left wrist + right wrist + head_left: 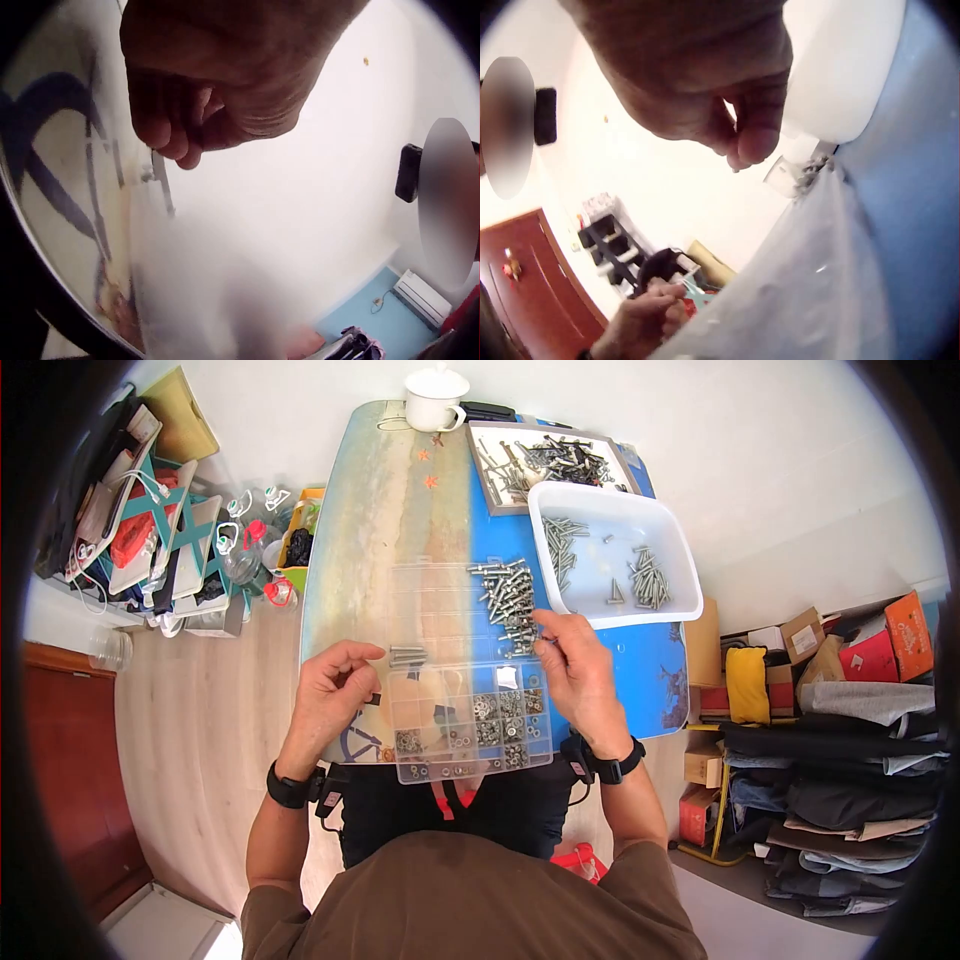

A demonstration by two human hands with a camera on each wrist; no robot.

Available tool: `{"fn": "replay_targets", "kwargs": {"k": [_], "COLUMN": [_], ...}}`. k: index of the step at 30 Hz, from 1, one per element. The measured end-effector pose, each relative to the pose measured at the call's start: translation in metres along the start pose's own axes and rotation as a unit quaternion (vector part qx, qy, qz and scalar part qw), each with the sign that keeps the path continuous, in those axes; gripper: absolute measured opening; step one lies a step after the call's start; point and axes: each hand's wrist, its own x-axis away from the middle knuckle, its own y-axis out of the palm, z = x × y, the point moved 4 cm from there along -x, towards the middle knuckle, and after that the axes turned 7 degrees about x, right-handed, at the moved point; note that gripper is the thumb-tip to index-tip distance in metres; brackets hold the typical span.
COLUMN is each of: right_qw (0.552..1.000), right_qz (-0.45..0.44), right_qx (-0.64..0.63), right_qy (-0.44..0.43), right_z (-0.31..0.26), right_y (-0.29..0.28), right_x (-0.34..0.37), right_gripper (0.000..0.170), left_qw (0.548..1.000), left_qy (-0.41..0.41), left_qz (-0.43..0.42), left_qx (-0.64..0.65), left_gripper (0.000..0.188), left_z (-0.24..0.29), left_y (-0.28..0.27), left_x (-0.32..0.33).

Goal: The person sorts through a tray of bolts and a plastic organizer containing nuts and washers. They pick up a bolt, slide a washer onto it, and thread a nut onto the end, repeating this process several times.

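A clear compartment box (470, 725) holding nuts and washers lies at the near table edge, its lid (430, 600) folded back. Several bolts lie heaped on the lid's right side (510, 600), and a small row of bolts (407, 656) is at its left. The left hand (340, 685), also in the left wrist view (225, 75), hovers left of that row, fingers loosely curled, nothing visible in them. Beside the heap's right edge is the right hand (578, 670), its bent fingertips close together in the right wrist view (697, 82); whether they pinch something small cannot be told.
A white tub (625, 610) with bolts stands at the right of the table (345, 560). Behind it lies a shallow tray (490, 485) of mixed screws, near a lidded white mug (433, 410). Bottles and a rack stand left on the floor; boxes and folded clothes are at the right.
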Motion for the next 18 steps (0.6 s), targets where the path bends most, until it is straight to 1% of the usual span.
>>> {"fn": "replay_targets", "kwargs": {"k": [1,2,3,4,6,7,8,9,10,11,12,13,14,15,17,18], "right_qw": [1.000,0.992,0.967,0.967,0.914,0.914,0.888,0.860,0.859,0.847,0.834,0.834,0.823,0.811,0.811,0.795], "right_qz": [0.000,-0.017,-0.035,-0.034,-0.029,-0.030,-0.039,-0.048,-0.050,-0.045,-0.041,-0.045,-0.038,-0.032,-0.029,-0.005], "right_qx": [0.001,-0.099,-0.197,-0.197,-0.362,-0.363,-0.405,-0.446,-0.448,-0.470,-0.491,-0.493,-0.511,-0.530,-0.534,-0.561], "right_qy": [0.000,0.079,0.157,0.156,0.183,0.180,0.212,0.244,0.242,0.244,0.246,0.243,0.245,0.247,0.237,0.233], "right_z": [-0.003,0.000,0.002,0.000,-0.003,-0.009,-0.015,-0.021,-0.029,-0.037,-0.044,-0.050,-0.057,-0.062,-0.072,-0.075], "right_y": [-0.002,-0.002,0.000,-0.002,-0.002,-0.004,-0.006,-0.007,-0.008,-0.008,-0.006,-0.002,0.003,0.009,0.022,0.027], "right_x": [0.003,0.007,0.013,0.018,0.027,0.031,0.035,0.041,0.045,0.050,0.055,0.061,0.069,0.077,0.091,0.097], "right_gripper": [0.026,0.022,0.019,0.019,0.015,0.015,0.014,0.014,0.014,0.014,0.013,0.013,0.013,0.013,0.012,0.011], "left_qw": [1.000,1.000,0.999,0.996,0.996,0.996,0.995,0.995,0.995,0.995,0.995,0.991,0.983,0.984,0.948,0.949], "left_qy": [0.000,0.002,0.031,0.061,0.071,0.081,0.098,0.100,0.092,0.084,0.086,0.068,0.048,0.050,-0.017,-0.015], "left_qz": [0.023,0.022,0.032,0.044,0.035,0.026,-0.001,0.002,-0.023,-0.047,-0.043,-0.057,-0.071,-0.066,-0.092,-0.088], "left_qx": [0.003,0.004,0.024,0.043,0.040,0.038,0.027,0.026,0.030,0.034,0.033,0.097,0.161,0.160,0.304,0.304], "left_gripper": [0.018,0.018,0.017,0.017,0.017,0.017,0.020,0.020,0.021,0.022,0.022,0.022,0.022,0.022,0.021,0.021], "left_z": [0.001,0.002,0.006,0.009,0.019,0.023,0.022,0.025,0.030,0.033,0.034,0.033,0.031,0.031,0.027,0.025], "left_y": [0.000,0.003,0.006,0.009,0.022,0.029,0.037,0.045,0.059,0.072,0.081,0.092,0.100,0.105,0.114,0.115], "left_x": [0.002,0.005,0.009,0.015,0.029,0.037,0.045,0.052,0.060,0.065,0.070,0.074,0.078,0.081,0.087,0.088]}}
